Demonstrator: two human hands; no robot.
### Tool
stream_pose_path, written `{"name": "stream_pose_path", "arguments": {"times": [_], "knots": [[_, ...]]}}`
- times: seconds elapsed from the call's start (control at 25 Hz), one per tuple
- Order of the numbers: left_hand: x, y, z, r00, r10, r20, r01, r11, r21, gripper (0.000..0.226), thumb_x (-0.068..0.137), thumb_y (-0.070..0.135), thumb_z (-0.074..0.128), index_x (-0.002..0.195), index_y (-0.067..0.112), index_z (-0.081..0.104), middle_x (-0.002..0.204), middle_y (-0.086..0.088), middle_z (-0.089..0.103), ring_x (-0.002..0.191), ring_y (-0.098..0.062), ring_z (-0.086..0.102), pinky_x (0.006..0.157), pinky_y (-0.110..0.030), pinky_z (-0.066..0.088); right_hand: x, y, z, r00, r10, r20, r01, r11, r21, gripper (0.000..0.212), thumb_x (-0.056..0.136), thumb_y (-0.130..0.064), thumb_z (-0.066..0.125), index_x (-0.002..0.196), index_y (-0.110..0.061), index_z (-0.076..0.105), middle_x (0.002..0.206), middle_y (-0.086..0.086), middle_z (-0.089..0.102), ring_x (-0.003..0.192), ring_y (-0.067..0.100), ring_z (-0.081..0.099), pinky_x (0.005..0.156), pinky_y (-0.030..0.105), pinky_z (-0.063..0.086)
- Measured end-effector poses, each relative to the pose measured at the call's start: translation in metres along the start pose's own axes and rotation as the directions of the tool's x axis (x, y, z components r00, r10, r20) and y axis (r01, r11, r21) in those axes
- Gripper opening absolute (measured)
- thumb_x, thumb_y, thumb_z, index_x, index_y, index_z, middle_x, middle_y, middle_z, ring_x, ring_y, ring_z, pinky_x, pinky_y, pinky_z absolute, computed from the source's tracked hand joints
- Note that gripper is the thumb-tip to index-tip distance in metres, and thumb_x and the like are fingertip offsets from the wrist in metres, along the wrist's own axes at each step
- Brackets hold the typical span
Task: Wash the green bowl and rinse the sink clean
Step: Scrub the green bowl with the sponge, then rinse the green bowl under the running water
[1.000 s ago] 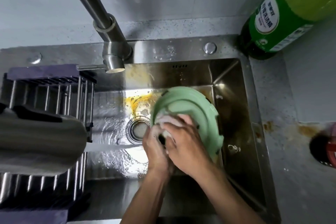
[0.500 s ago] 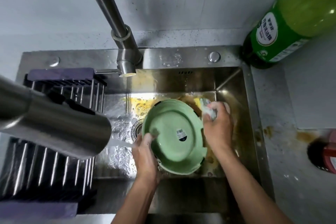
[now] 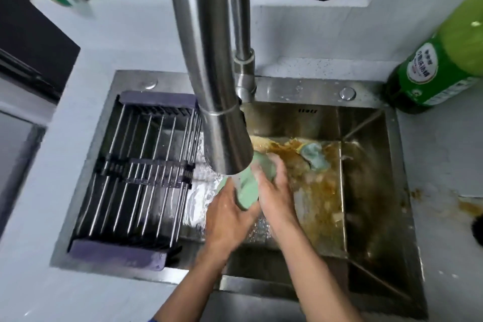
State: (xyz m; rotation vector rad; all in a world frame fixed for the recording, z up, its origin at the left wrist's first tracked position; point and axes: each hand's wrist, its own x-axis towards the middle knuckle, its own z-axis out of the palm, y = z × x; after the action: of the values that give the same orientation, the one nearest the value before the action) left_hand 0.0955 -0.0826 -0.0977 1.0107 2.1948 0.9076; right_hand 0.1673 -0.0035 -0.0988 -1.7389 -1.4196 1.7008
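Observation:
The green bowl stands on edge in the steel sink, right under the faucet head, with water running over it. My left hand grips its lower left side. My right hand holds its right side, fingers curled over the rim. A wet sponge lies at the back of the sink floor, apart from both hands. Orange-brown grease smears the sink floor and back wall. The faucet hides part of the bowl.
A metal drying rack with purple ends spans the sink's left half. A green detergent bottle stands at the back right corner. Brown stains mark the counter to the right. Glasses and a black bag sit on the back ledge.
The bowl has turned from bottom-up to edge-on under the faucet. My right hand let go of the sponge, which now lies at the back, and took hold of the bowl. The camera has moved back.

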Motion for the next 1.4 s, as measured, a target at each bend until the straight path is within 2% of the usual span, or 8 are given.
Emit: {"name": "stream_pose_path", "arguments": {"times": [0.24,0.36,0.56,0.72,0.88,1.0,1.12,1.4], "knots": [[-0.007,-0.031,-0.018,0.993,0.107,0.058,-0.116,0.977,0.177,0.076,0.068,0.009,0.080,0.138,0.012,0.052,0.084,-0.011,0.076,0.070,-0.031,0.069,0.061,-0.034,0.051,-0.003,-0.006,0.048,0.977,-0.182,-0.110,0.107,0.867,-0.486,0.070,0.088,-0.049,0.058,0.148,-0.020,0.036,0.157,0.010,0.030,0.137,0.037,0.036,0.111,0.045,0.035],[-0.005,-0.038,-0.018,0.982,0.140,0.128,-0.165,0.965,0.206,0.057,0.064,0.009,0.082,0.118,0.005,0.065,0.072,-0.013,0.073,0.060,-0.031,0.067,0.056,-0.034,0.051,0.000,-0.013,0.056,0.977,-0.165,-0.136,0.061,0.825,-0.561,0.066,0.091,-0.048,0.052,0.147,-0.015,0.041,0.153,0.008,0.038,0.142,0.032,0.032,0.118,0.046,0.025],[-0.003,-0.037,-0.020,0.946,0.203,0.253,-0.280,0.903,0.324,0.029,0.064,0.017,0.086,0.086,0.012,0.067,0.074,-0.009,0.071,0.066,-0.026,0.062,0.074,-0.032,0.048,-0.028,-0.040,0.041,0.964,-0.258,-0.070,0.253,0.965,-0.065,0.064,0.067,-0.065,0.070,0.112,-0.020,0.066,0.103,-0.004,0.072,0.099,0.018,0.069,0.087,0.043,0.057],[-0.001,-0.035,-0.018,0.929,0.187,0.319,-0.296,0.893,0.340,0.021,0.072,0.017,0.082,0.086,0.014,0.066,0.077,-0.008,0.071,0.066,-0.022,0.055,0.080,-0.035,0.053,-0.059,-0.080,0.019,0.806,-0.583,-0.100,0.590,0.781,0.204,0.051,0.068,-0.040,0.080,0.114,-0.040,0.057,0.104,-0.017,0.068,0.098,0.006,0.066,0.084,0.028,0.054],[-0.002,-0.033,-0.015,0.932,0.179,0.315,-0.281,0.906,0.317,0.048,0.062,0.000,0.073,0.055,0.015,0.028,0.069,-0.014,0.071,0.068,-0.030,0.065,0.068,-0.036,0.049,-0.061,-0.091,0.019,0.756,-0.646,-0.103,0.646,0.712,0.275,0.051,0.069,-0.033,0.080,0.111,-0.013,0.060,0.102,0.012,0.069,0.089,0.030,0.065,0.078,0.047,0.056],[0.002,-0.036,-0.008,0.898,0.221,0.380,-0.368,0.852,0.373,0.021,0.071,0.011,0.074,0.080,0.013,0.055,0.085,-0.011,0.073,0.082,-0.031,0.066,0.079,-0.036,0.048,-0.055,-0.086,0.009,0.781,-0.604,-0.155,0.609,0.684,0.402,0.043,0.068,-0.024,0.078,0.104,-0.008,0.061,0.094,0.014,0.066,0.083,0.026,0.063,0.073,0.042,0.056],[0.005,-0.045,0.003,0.887,0.213,0.411,-0.388,0.826,0.410,0.068,0.076,0.028,0.077,0.134,0.032,0.041,0.102,-0.002,0.073,0.098,-0.025,0.065,0.093,-0.036,0.049,-0.046,-0.086,-0.022,0.803,-0.571,-0.167,0.568,0.653,0.501,0.047,0.068,-0.019,0.074,0.109,-0.002,0.059,0.096,0.009,0.066,0.090,0.014,0.064,0.076,0.026,0.052],[0.020,-0.035,0.026,0.836,0.409,0.367,-0.539,0.739,0.403,0.077,0.069,0.023,0.082,0.137,0.027,0.046,0.102,-0.001,0.075,0.098,-0.025,0.067,0.091,-0.033,0.045,-0.009,-0.018,-0.057,0.946,-0.322,0.045,0.297,0.911,0.288,0.054,0.070,-0.023,0.082,0.120,-0.016,0.063,0.114,-0.002,0.071,0.108,0.017,0.067,0.090,0.041,0.054]]}}
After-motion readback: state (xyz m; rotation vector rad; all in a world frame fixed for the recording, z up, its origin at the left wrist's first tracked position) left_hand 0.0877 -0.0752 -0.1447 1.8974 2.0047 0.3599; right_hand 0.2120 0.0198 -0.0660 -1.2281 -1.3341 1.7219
